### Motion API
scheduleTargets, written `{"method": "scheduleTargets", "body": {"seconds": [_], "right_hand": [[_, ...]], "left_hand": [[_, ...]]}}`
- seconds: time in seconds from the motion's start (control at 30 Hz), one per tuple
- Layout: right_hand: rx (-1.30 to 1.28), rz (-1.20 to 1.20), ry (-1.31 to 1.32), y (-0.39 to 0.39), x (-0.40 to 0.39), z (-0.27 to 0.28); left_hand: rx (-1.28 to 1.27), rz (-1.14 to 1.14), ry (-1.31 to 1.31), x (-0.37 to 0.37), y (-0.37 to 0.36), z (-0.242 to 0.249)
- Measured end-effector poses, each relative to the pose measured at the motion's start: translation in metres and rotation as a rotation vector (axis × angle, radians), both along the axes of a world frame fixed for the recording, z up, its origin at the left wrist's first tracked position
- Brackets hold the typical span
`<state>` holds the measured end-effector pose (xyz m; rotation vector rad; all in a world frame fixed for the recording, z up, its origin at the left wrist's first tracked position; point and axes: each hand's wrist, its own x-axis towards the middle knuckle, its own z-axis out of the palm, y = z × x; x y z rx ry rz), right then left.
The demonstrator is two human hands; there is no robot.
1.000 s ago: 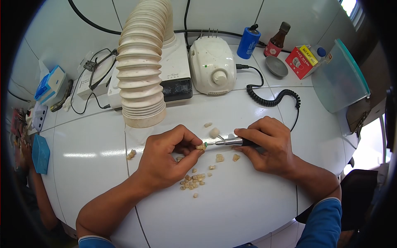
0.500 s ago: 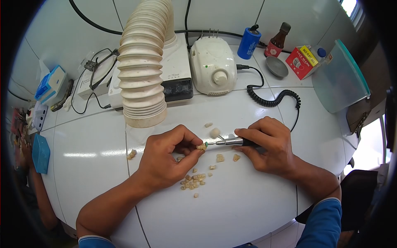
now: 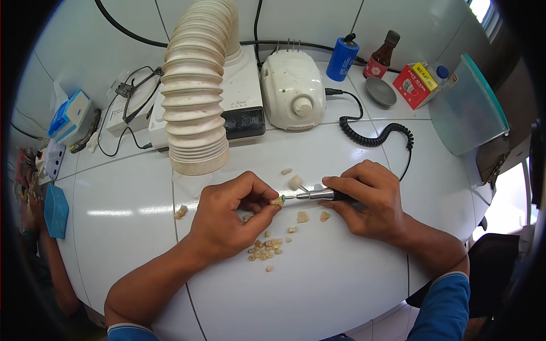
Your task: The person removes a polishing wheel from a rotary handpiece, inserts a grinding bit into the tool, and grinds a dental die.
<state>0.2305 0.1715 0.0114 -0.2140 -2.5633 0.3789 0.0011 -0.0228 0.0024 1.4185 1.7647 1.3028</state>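
Observation:
Between thumb and fingertips, my left hand (image 3: 230, 213) pinches a small yellowish tooth-like piece (image 3: 277, 201). My right hand (image 3: 367, 199) holds a silver and black rotary handpiece (image 3: 318, 194) like a pen. The handpiece's thin shaft ends in a green tip (image 3: 283, 198), which meets the right side of the piece. Just below my left hand lies a cluster of several small yellowish pieces (image 3: 265, 250). Two larger pieces (image 3: 302, 216) rest below the handpiece, and a round whitish tip on a metal shank (image 3: 295, 182) lies above it.
A ribbed hose (image 3: 194, 96) hangs at the back, beside a white control unit (image 3: 293, 91) with a coiled cable (image 3: 375, 139). Back right are a blue can (image 3: 341, 59), bottle (image 3: 382, 55), grey dish (image 3: 380, 92), red box (image 3: 414, 86) and plastic bin (image 3: 469, 108). Another person's arm (image 3: 57, 267) is at left.

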Motion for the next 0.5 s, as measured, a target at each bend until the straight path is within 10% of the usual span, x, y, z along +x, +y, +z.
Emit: {"method": "scheduleTargets", "body": {"seconds": [0.5], "right_hand": [[0.005, 0.000, -0.003, -0.0001, 0.0007, -0.0009]], "left_hand": [[0.003, -0.003, -0.002, 0.0002, -0.0002, -0.0007]]}}
